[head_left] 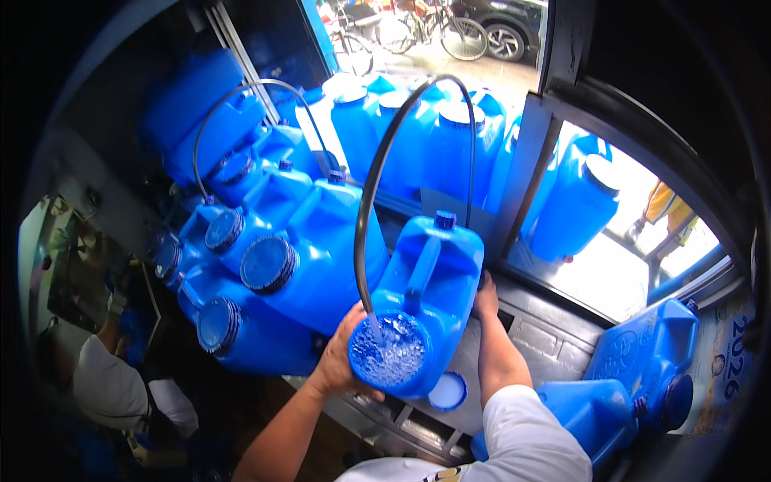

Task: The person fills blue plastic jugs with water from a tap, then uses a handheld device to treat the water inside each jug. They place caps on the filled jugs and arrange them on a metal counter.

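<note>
A blue plastic water jug (443,313) stands before me with its wide mouth uncapped. A dark flexible hose (368,199) arches over it, and its clear tip (374,325) reaches into the mouth. Bubbling water (391,355) fills the opening close to the rim. My left hand (346,355) grips the jug around the left and underside of its neck. Against the jug's right side lies my right hand (486,298), its fingers partly hidden by the jug. A round blue-rimmed lid (448,390) lies on the metal counter (467,349), just right of the mouth.
Several capped blue jugs (325,253) crowd the left, with a second hose (208,120) arched over them. More jugs (446,150) stand beyond the window frame (527,175). Two jugs (638,355) sit at right. A co-worker (114,385) is at lower left.
</note>
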`<state>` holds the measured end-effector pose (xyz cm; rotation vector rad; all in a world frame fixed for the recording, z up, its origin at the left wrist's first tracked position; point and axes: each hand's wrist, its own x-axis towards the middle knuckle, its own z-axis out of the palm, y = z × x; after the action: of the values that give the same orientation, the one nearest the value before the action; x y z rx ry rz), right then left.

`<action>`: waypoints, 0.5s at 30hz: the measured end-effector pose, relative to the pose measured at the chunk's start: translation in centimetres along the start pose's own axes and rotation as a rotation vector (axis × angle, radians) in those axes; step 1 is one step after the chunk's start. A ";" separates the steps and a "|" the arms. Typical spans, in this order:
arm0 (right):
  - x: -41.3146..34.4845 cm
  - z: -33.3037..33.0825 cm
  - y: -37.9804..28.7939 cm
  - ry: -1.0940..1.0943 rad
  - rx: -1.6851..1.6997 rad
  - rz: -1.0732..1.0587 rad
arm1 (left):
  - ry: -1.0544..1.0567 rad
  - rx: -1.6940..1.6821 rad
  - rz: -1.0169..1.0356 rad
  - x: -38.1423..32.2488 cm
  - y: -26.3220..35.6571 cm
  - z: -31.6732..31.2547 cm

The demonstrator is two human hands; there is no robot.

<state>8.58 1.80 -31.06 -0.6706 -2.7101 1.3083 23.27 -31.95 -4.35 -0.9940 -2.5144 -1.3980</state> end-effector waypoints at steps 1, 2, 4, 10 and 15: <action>-0.4 0.0 0.0 0.005 -0.002 0.010 | 0.001 0.004 -0.002 0.1 0.2 0.0; -0.3 0.0 0.0 -0.024 -0.016 0.039 | 0.023 -0.010 0.025 0.3 0.4 0.0; 0.1 0.1 0.4 -0.195 -0.074 0.225 | -0.015 0.005 0.014 0.5 0.6 -0.1; 2.2 1.5 3.7 -0.351 -0.467 0.022 | 0.054 0.028 0.083 0.1 -0.7 0.1; -4.8 2.6 6.0 -0.908 -0.750 0.047 | 0.071 -0.064 -0.031 -0.8 -1.5 0.8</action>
<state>14.44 1.19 -36.65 -0.1304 -4.0005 0.6115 23.23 -32.28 -6.21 -0.9022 -2.4597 -1.5035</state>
